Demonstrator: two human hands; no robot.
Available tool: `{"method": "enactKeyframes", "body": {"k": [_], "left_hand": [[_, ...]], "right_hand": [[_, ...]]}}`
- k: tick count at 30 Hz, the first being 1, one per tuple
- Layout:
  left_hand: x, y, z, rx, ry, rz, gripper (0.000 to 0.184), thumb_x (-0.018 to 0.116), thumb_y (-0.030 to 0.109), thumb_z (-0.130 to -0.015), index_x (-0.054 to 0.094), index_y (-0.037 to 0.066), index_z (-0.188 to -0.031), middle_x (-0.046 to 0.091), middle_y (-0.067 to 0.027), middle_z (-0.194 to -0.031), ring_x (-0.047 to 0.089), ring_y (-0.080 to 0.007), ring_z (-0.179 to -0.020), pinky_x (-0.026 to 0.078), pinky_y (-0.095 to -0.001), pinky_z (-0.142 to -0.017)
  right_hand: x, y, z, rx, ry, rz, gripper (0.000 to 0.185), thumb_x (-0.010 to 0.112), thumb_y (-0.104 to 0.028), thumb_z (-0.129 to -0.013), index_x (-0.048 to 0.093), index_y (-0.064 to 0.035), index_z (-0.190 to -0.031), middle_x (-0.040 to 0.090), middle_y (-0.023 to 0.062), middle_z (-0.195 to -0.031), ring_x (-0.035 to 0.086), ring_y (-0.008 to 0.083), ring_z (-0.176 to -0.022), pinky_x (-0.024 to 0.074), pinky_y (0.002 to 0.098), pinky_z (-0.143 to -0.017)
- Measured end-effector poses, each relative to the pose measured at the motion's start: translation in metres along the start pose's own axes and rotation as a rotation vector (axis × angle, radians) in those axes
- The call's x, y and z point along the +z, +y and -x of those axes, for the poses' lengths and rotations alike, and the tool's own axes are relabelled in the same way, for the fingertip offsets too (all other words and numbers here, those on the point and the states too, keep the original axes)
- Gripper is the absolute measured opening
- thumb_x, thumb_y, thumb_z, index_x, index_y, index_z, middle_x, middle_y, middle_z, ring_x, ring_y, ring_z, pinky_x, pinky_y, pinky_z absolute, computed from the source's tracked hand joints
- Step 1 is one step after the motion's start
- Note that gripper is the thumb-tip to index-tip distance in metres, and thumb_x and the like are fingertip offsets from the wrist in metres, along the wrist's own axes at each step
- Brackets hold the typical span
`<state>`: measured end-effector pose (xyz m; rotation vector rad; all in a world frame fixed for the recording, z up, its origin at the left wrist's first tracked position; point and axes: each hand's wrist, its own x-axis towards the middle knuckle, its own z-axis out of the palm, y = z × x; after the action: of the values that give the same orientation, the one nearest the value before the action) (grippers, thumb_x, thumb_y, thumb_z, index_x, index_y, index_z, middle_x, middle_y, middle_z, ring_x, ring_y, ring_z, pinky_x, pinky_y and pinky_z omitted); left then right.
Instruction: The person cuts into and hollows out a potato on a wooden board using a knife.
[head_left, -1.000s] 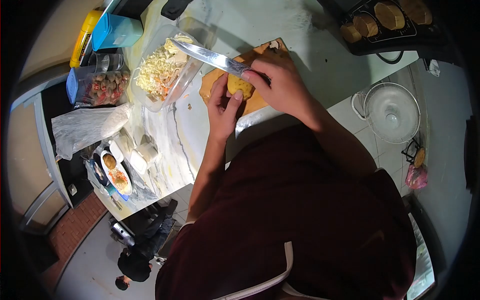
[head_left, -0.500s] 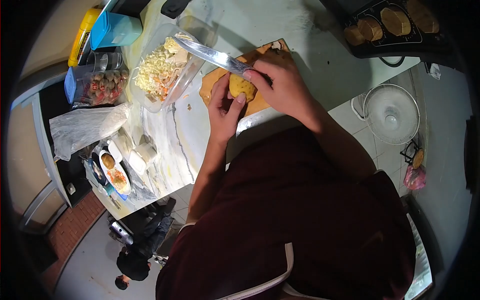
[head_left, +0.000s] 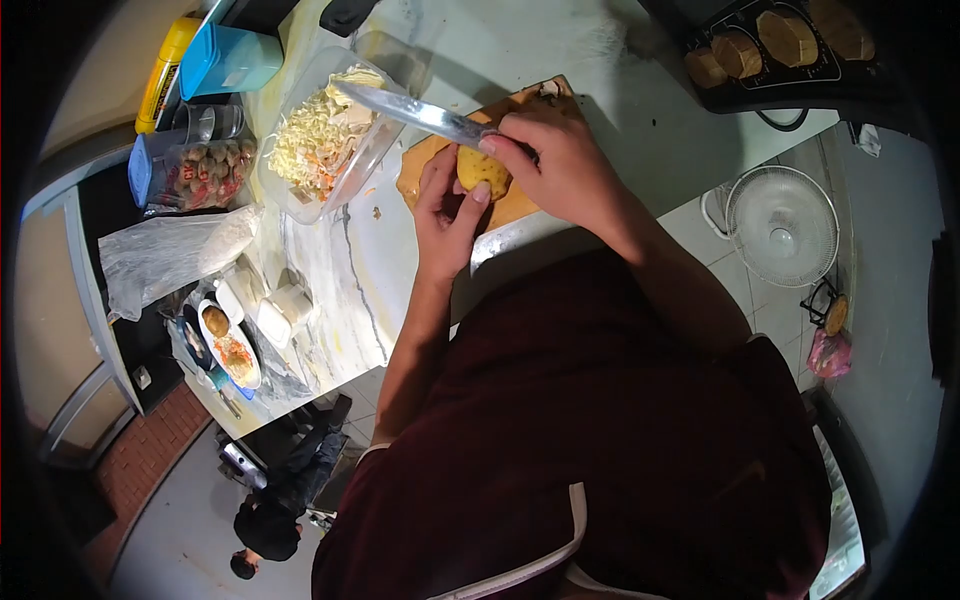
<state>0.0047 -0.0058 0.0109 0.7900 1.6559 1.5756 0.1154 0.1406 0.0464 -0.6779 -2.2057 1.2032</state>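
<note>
My left hand (head_left: 449, 212) grips a yellow potato (head_left: 481, 175) over the wooden cutting board (head_left: 517, 208). In my right hand (head_left: 560, 165) is a large kitchen knife (head_left: 412, 109), its handle hidden by my fingers. The blade points to the left, above the rim of a clear plastic container (head_left: 352, 180). Shredded cabbage (head_left: 310, 138) and other cut food lie in that container. The part of the blade nearest my right hand is right beside the potato; whether it touches the skin I cannot tell.
A bag of small round brown items (head_left: 208, 172), a blue-lidded tub (head_left: 235, 62) and a clear plastic bag (head_left: 165, 258) stand on the left. A white oval plate (head_left: 222, 345) holds food. A stove-like appliance (head_left: 785, 55) is at upper right, a white basket (head_left: 782, 225) below. A person (head_left: 270, 520) sits at lower left.
The knife blade has shifted slightly to the left and up along with my right hand. My left hand and the potato have hardly moved.
</note>
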Motion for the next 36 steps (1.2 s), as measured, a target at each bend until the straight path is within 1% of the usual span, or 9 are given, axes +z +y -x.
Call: {"method": "enactKeyframes", "body": {"k": [6,9,11,15,17,20,23,33,36], "left_hand": [[0.002,0.004,0.001,0.06,-0.008,-0.047,0.059,0.068,0.005,-0.086,0.045,-0.005,-0.139,0.047,-0.0094,-0.124,0.051,-0.0158,-0.109,0.044,-0.028,-0.091],[-0.001,0.001,0.002,0.016,-0.006,-0.058,0.059,0.067,0.003,-0.085,0.045,-0.006,-0.139,0.047,-0.0102,-0.126,0.051,-0.0173,-0.113,0.044,-0.0294,-0.095],[0.001,0.004,0.001,0.045,-0.012,-0.036,0.059,0.067,0.004,-0.086,0.045,-0.006,-0.139,0.046,-0.0096,-0.125,0.051,-0.0158,-0.109,0.045,-0.028,-0.091],[0.002,0.002,-0.002,0.073,-0.01,-0.023,0.06,0.067,0.004,-0.086,0.044,-0.006,-0.14,0.046,-0.0087,-0.124,0.051,-0.014,-0.103,0.045,-0.0264,-0.086],[-0.002,-0.002,0.001,0.073,-0.025,-0.057,0.06,0.068,0.004,-0.085,0.045,-0.005,-0.14,0.047,-0.0076,-0.123,0.05,-0.0122,-0.099,0.044,-0.0247,-0.083],[0.001,0.007,0.0,0.045,-0.009,-0.112,0.06,0.069,0.005,-0.085,0.046,-0.004,-0.14,0.048,-0.0066,-0.12,0.049,-0.0113,-0.095,0.043,-0.0234,-0.081],[0.0,0.0,0.002,0.017,0.01,-0.07,0.061,0.07,0.006,-0.084,0.047,-0.003,-0.139,0.049,-0.0059,-0.118,0.046,-0.0103,-0.091,0.042,-0.0225,-0.079],[-0.001,0.001,0.002,0.071,-0.009,-0.123,0.058,0.069,0.01,-0.086,0.048,-0.006,-0.137,0.05,-0.0066,-0.118,0.046,-0.0108,-0.09,0.042,-0.0235,-0.078],[0.0,0.001,0.002,0.08,-0.016,-0.184,0.055,0.065,0.011,-0.091,0.045,-0.007,-0.139,0.052,-0.0077,-0.118,0.049,-0.0109,-0.092,0.043,-0.0236,-0.081]], "right_hand": [[0.002,0.009,0.002,0.066,-0.051,-0.015,0.019,0.064,-0.021,-0.092,0.065,-0.0015,-0.09,0.059,0.0136,-0.071,0.056,0.0312,-0.062,0.045,0.0376,-0.06],[0.002,0.007,0.002,-0.119,0.015,-0.049,0.02,0.064,-0.021,-0.092,0.064,-0.0011,-0.09,0.058,0.0138,-0.07,0.055,0.0314,-0.061,0.0449,0.0373,-0.058],[-0.002,0.003,0.001,0.007,-0.049,0.009,0.021,0.062,-0.022,-0.092,0.063,-0.0027,-0.083,0.063,0.0139,-0.073,0.062,0.0334,-0.07,0.0476,0.0415,-0.065],[0.0,0.006,-0.002,0.005,-0.014,0.008,0.02,0.062,-0.022,-0.092,0.064,-0.003,-0.085,0.063,0.0136,-0.074,0.062,0.0334,-0.071,0.0477,0.0423,-0.065],[0.003,0.008,0.0,-0.173,0.009,0.003,0.019,0.063,-0.021,-0.093,0.064,-0.0021,-0.09,0.06,0.0146,-0.074,0.058,0.0332,-0.066,0.046,0.0387,-0.061],[0.0,0.005,-0.002,0.017,-0.067,0.014,0.019,0.063,-0.02,-0.092,0.064,-0.0014,-0.09,0.06,0.0142,-0.076,0.058,0.0326,-0.068,0.046,0.0385,-0.063],[-0.003,0.002,-0.003,-0.044,-0.07,-0.05,0.02,0.063,-0.02,-0.092,0.064,-0.0008,-0.091,0.06,0.014,-0.078,0.058,0.0321,-0.069,0.046,0.0386,-0.064],[-0.013,0.008,-0.006,-0.118,-0.183,0.028,0.021,0.062,-0.023,-0.092,0.062,-0.0033,-0.085,0.063,0.0142,-0.074,0.061,0.0341,-0.073,0.0473,0.0423,-0.068],[-0.016,0.011,-0.008,-0.075,-0.235,-0.014,0.022,0.061,-0.021,-0.094,0.059,-0.0002,-0.087,0.059,0.0135,-0.078,0.056,0.0322,-0.072,0.0452,0.0394,-0.067]]}}
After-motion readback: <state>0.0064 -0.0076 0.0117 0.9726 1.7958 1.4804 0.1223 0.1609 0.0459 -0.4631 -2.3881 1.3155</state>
